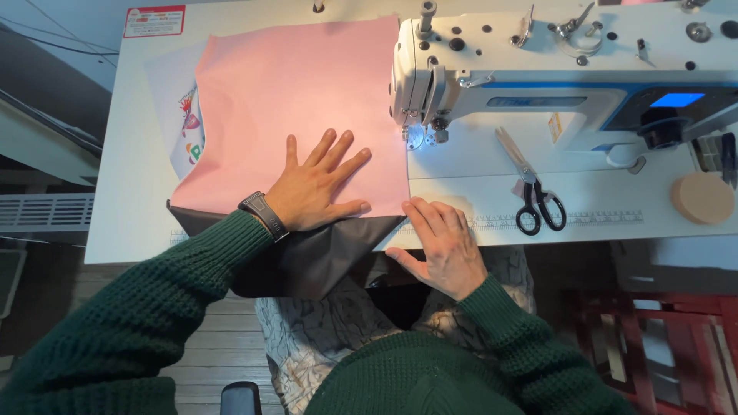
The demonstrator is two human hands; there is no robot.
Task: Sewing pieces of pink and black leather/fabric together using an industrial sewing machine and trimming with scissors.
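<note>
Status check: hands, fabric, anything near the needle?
Left hand flat on pink fabric. Right hand at its corner. Scissors lie right, apart.

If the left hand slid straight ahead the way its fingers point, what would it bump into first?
Probably the sewing machine. The left hand lies flat on the pink fabric, fingers pointing up and right toward the machine's needle end. Only fabric lies between, as far as the picture shows.

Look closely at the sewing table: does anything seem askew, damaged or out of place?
Nothing is damaged. The dark fabric under the pink fabric droops unevenly off the table edge, and the scissors lie open.
</note>
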